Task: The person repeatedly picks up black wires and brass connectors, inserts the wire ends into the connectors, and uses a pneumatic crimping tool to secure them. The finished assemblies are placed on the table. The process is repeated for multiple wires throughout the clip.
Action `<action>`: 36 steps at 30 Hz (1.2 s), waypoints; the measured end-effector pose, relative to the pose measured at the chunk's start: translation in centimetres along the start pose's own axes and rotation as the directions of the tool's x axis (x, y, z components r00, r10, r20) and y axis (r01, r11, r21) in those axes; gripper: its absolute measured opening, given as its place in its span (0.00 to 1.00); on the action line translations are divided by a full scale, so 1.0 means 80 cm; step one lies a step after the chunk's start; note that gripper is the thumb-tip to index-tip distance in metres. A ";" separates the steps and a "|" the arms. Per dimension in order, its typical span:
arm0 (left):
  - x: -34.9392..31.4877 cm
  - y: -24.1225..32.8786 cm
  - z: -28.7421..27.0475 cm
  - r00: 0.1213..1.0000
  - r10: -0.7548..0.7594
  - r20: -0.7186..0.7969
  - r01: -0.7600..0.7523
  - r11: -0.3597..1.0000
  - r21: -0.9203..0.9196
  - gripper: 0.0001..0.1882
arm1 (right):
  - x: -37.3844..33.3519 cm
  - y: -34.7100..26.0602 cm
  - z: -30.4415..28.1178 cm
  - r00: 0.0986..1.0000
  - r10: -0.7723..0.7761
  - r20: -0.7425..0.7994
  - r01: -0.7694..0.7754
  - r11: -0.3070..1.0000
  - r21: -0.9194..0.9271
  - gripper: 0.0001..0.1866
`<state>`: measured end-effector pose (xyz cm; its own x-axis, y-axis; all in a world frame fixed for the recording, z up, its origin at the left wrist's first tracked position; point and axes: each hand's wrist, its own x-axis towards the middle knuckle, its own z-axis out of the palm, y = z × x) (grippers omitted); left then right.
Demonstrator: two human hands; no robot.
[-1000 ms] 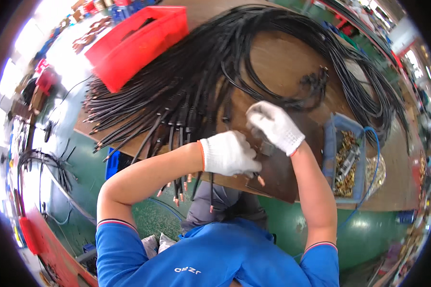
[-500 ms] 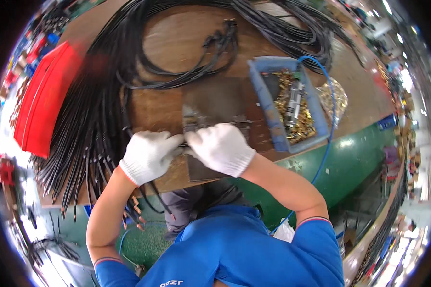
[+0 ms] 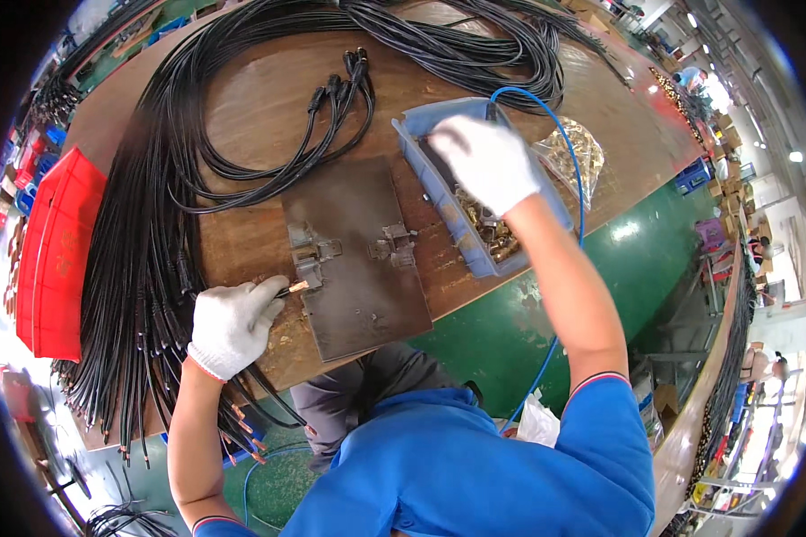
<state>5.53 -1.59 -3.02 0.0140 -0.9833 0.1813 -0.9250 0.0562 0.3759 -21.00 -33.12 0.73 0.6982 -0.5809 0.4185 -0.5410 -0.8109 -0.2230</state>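
Observation:
Between its closed thumb and fingers, my gloved left hand [image 3: 233, 327] pinches a black cable. Its bare copper end [image 3: 297, 287] points right, beside the left metal block [image 3: 310, 259] on a dark steel plate [image 3: 358, 313]. My right hand [image 3: 485, 163], also in a white glove, is over the blue plastic bin [image 3: 461, 234] and smeared by motion; what its fingers do is hidden. Small brass-coloured fittings [image 3: 497, 240] lie in the bin below that hand. A blue air hose [image 3: 575, 152] runs to the bin, and the tool on its end is covered by my hand.
Many black cables [image 3: 134, 242] are spread at the left, with a red bin [image 3: 58, 259] beyond them. More coiled cables [image 3: 475, 49] lie along the back. A clear bag of brass parts [image 3: 573, 157] sits right of the blue bin. The table's near edge is before my body.
My right hand has left the metal blocks and moved right to above the blue bin. My left hand has drawn slightly left and down, with the cable's copper end now showing.

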 end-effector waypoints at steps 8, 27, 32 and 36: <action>0.021 0.000 0.014 0.996 0.055 -0.071 -0.056 0.998 -0.011 0.12 | 0.046 0.087 0.026 0.890 0.109 0.442 0.211 0.762 -0.612 0.16; 0.009 -0.003 0.017 0.996 -0.012 -0.084 0.001 0.991 -0.133 0.23 | -0.011 -0.037 0.009 0.902 0.195 0.385 -0.426 0.252 0.869 0.13; 0.013 0.001 0.013 0.997 -0.022 -0.071 0.012 0.990 -0.140 0.25 | -0.066 -0.116 0.056 0.819 0.122 0.560 -0.526 -0.230 0.819 0.12; 0.013 0.000 0.012 0.994 -0.045 -0.104 0.026 0.984 -0.177 0.26 | -0.076 -0.140 0.094 0.782 0.043 0.622 -0.522 -0.499 0.691 0.17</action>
<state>5.16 -2.82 -3.71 0.0948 -0.9616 0.2576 -0.8423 0.0605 0.5357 -15.67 -21.00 -5.95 0.8145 -0.5328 -0.2294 0.2296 0.6592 -0.7160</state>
